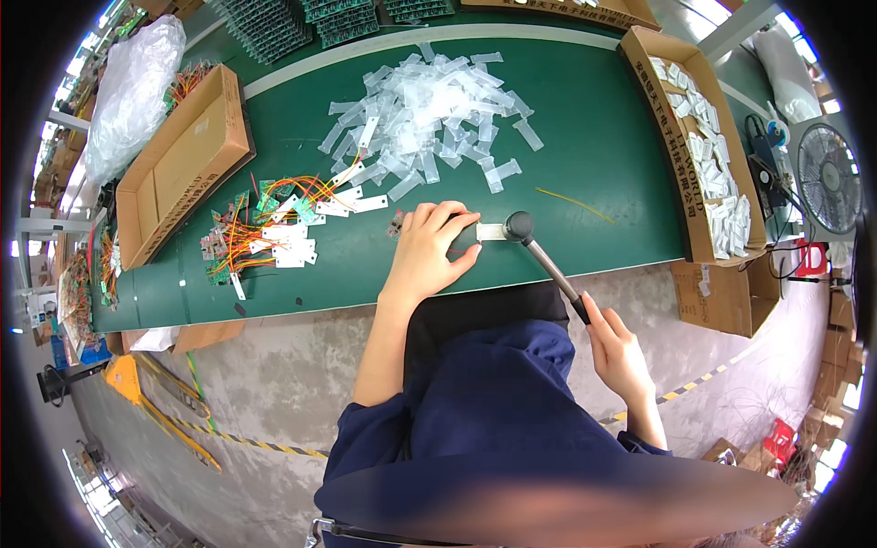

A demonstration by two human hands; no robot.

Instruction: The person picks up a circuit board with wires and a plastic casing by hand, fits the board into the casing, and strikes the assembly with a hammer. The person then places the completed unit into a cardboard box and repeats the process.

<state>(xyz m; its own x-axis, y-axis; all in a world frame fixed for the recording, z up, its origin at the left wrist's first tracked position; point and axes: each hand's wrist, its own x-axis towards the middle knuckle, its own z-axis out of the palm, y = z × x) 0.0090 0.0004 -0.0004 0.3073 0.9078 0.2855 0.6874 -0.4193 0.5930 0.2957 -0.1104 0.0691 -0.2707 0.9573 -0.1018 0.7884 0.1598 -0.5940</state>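
My right hand (621, 358) is closed round the dark handle of a mallet (550, 267), which has a metal shaft and a round black head. That head rests at the right end of a small whitish plastic piece (491, 232) near the bench's front edge. My left hand (425, 248) lies on the bench at the piece's other end, thumb and forefinger bent round it; the dark gap between them hides part of the grip. Left of this hand are white strips (288, 247) with red and yellow wires and green circuit boards. Beyond it lies a heap of translucent plastic sleeves (438, 110).
An open cardboard box (183, 173) stands on the green bench (585, 119) at left. Another box (662, 137) at right contains many white pieces. A yellow wire (575, 205) lies right of the heap. Stacked circuit boards (265, 32) are at the back; a fan (825, 175) stands far right.
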